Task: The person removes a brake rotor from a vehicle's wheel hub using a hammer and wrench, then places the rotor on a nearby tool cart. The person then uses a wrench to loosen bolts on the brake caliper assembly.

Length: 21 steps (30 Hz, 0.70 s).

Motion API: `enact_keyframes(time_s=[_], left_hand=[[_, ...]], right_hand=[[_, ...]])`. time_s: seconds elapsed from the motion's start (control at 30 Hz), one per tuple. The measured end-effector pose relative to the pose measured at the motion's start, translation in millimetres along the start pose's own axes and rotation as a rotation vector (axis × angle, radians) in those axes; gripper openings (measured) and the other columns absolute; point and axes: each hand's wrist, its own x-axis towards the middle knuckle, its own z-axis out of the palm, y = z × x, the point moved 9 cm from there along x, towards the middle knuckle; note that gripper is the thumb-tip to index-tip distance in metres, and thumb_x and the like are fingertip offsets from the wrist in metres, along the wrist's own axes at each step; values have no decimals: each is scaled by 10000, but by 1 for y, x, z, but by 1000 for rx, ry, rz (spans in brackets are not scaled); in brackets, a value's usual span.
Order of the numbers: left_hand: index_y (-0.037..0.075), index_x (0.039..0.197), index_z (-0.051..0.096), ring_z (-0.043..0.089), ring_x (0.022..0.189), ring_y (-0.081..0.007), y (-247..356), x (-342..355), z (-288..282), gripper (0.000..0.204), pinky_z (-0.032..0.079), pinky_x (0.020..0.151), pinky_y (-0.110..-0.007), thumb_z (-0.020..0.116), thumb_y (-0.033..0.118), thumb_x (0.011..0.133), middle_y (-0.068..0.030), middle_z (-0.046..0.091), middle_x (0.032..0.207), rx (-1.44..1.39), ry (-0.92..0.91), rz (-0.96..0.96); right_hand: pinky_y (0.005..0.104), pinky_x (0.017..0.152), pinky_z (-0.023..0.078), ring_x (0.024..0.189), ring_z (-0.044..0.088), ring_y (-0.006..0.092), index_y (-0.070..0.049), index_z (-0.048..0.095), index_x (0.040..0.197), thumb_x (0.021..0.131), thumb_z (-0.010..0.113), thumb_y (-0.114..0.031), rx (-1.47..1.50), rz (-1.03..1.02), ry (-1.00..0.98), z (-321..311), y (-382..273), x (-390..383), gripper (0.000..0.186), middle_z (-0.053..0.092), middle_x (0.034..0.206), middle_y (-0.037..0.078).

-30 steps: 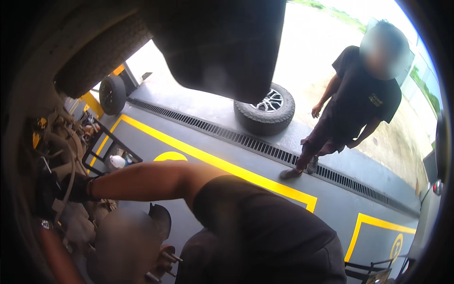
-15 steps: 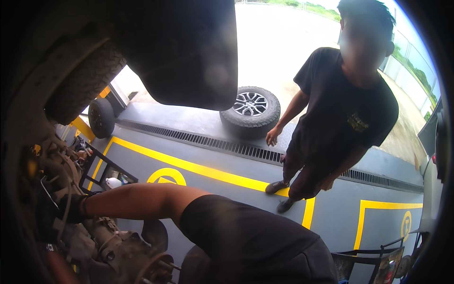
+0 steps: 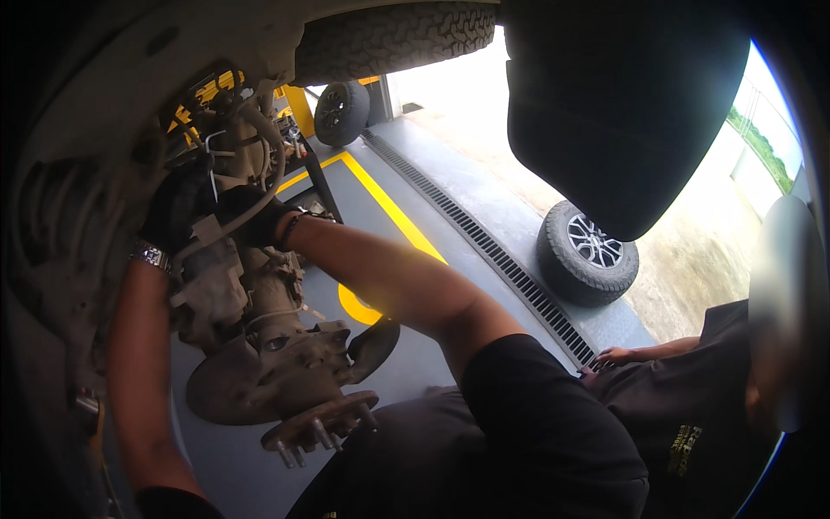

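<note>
Both my hands wear black gloves and are inside the wheel well, at the dusty suspension parts of a raised vehicle. My left hand [image 3: 177, 208], with a metal-banded watch at the wrist, looks closed beside a thin bright bent metal rod [image 3: 213, 164]. Close on the rod's other side, my right hand [image 3: 251, 214] has its fingers curled in. What either hand grips is hidden in the dark. A curved hose [image 3: 275, 169] passes in front of my right hand. Below hang a dusty axle assembly [image 3: 277, 303] and a rusty wheel hub [image 3: 320, 419] with several studs.
A black mud flap [image 3: 614, 112] hangs at the upper right, with a mounted tyre [image 3: 398, 39] to its left. One wheel [image 3: 588, 251] lies on the floor by the drain grate [image 3: 484, 242]; another wheel [image 3: 341, 112] stands farther back. A person in dark clothes [image 3: 683, 389] is close at right.
My view has swung left, bringing the hub and both my arms plainly into sight. The person at right now appears nearer and lower. My right hand remains among the suspension parts.
</note>
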Motion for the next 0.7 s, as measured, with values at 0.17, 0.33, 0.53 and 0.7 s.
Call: enact_keyframes(time_s=[0.17, 0.33, 0.53, 0.7], left_hand=[[48, 1259, 533, 617, 932, -107, -9, -3, -7, 322, 500, 741, -256, 488, 204, 981, -9, 619, 1046, -115, -13, -15], [42, 1140, 610, 546, 664, -63, -5, -1, -5, 267, 445, 599, -229, 523, 222, 963, 32, 588, 801, -46, -7, -4], [34, 1147, 607, 538, 705, -56, -2, 0, -6, 287, 439, 624, -226, 491, 236, 979, 32, 589, 821, 9, 74, 32], [45, 1106, 618, 563, 766, -68, 2, -6, -9, 231, 453, 663, -234, 532, 199, 957, 15, 613, 870, 28, 65, 8]], right_hand=[[358, 736, 515, 859, 645, 310, -69, 664, 957, 841, 578, -191, 177, 185, -25, 4, 10, -10, 189, 667, 915, 140], [368, 723, 510, 843, 646, 314, -54, 670, 908, 840, 579, -223, -10, 141, -4, 2, 4, -7, 203, 667, 883, 146], [388, 762, 503, 890, 631, 326, -64, 667, 949, 899, 517, -247, 249, 37, -70, 16, 15, -2, 241, 667, 947, 152], [372, 756, 505, 871, 630, 312, -53, 655, 942, 854, 571, -177, 124, 6, 77, 6, 24, -18, 173, 657, 906, 145]])
